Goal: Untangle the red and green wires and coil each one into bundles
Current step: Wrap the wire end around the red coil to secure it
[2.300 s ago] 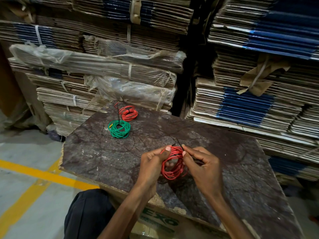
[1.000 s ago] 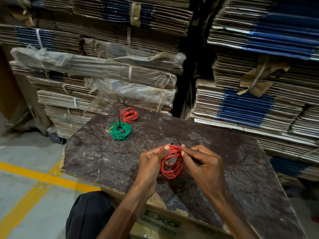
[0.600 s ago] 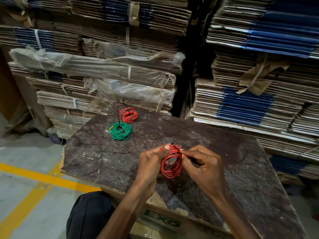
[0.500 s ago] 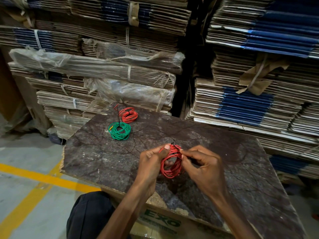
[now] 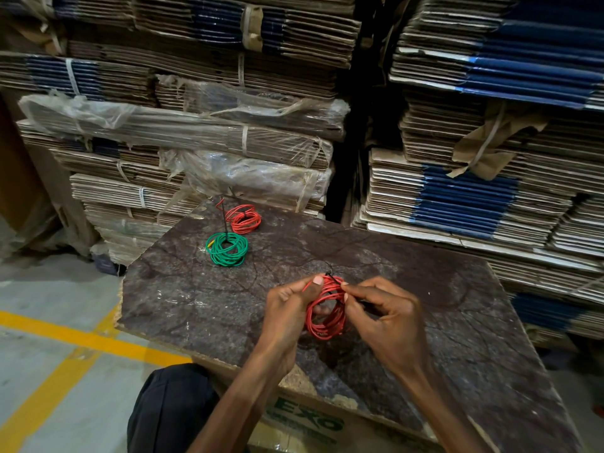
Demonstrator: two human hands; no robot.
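A coil of red wire (image 5: 325,310) hangs upright between both hands above the dark board (image 5: 202,302). My left hand (image 5: 289,313) grips its left side, thumb on top. My right hand (image 5: 389,317) pinches a thin black tie (image 5: 330,276) at the coil's top right. Farther back on the board lie a green wire bundle (image 5: 227,249) and a smaller red wire bundle (image 5: 245,218), each bound with a black tie that sticks up.
Tall stacks of flattened cardboard (image 5: 228,132) rise behind and to the right of the board. The board rests on a carton (image 5: 304,423) printed with green letters. Grey floor with yellow lines (image 5: 68,341) lies at the left. A dark trouser knee (image 5: 170,410) shows below.
The black tie end that stood up above the coil is now drawn down short against its top. My right hand's fingers have closed in on the coil. The left hand keeps its hold.
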